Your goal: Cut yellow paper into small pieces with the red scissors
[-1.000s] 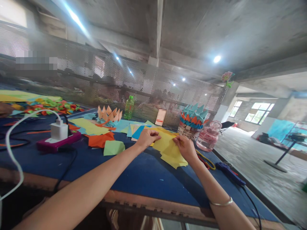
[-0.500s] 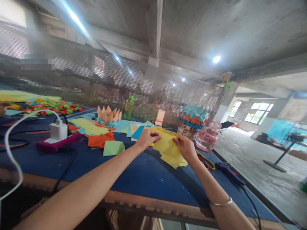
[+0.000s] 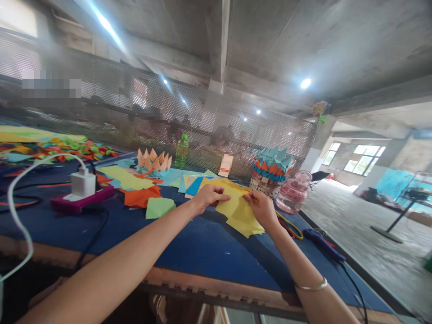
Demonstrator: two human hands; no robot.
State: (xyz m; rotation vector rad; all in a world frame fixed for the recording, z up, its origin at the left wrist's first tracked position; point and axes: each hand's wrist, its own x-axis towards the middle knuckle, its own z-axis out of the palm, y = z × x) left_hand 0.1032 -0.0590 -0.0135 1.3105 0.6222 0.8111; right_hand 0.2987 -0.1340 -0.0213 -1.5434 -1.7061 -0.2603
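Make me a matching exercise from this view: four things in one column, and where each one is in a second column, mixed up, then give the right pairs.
Things:
1. Yellow paper
2. White charger
3. Pink glass jar
4. Metal bangle

Places:
A. Right of the teal-and-orange paper crown
B. Around the right forearm
C. Pinched by the left hand and right hand
D. On the magenta power strip

Right pairs: 1-C, 2-D, 3-A, 4-B
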